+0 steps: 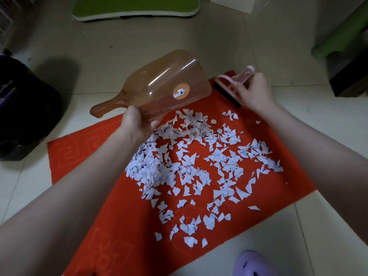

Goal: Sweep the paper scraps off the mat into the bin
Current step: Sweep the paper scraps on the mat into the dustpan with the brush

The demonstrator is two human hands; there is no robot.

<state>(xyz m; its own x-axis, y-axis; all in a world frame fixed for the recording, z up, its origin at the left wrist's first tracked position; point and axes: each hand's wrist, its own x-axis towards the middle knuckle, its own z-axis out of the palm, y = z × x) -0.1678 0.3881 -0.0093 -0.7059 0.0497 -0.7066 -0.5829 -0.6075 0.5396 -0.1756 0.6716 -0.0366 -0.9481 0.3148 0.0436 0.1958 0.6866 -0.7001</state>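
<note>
Two bare arms point(69, 196) reach in from the bottom, and a purple shoe point(254, 263) peeks in at 5 o'clock on the tiled floor point(219, 42). A red mat point(89, 166) lies on the floor, turned so one corner points to 1 o'clock. Lots of little white paper scraps point(189, 162) lie all over the middle and right part of the mat. A few sit alone near the 5 o'clock edge.

The left hand point(137, 126) is at 11 o'clock from the scraps. Its fingers and thumb are wrapped round the side rim of a see-through orange dustpan point(165, 80) and hold it. The dustpan is tipped, with its handle sticking out toward 8 o'clock and its wide mouth toward 2 o'clock. A round sticker point(181, 92) shows on it.

The right hand point(253, 92) is at 1 o'clock, at the far corner of the mat. Its fingers pinch the pink handle of a small brush point(226, 94). The black bristles sit at that corner of the mat, just beside the mouth of the dustpan.

The bin point(23, 108), lined with a black bag, stands on the floor at 9 o'clock, off the mat and well apart from the scraps. A green board point(135, 8) lies on the floor at 12 o'clock.
</note>
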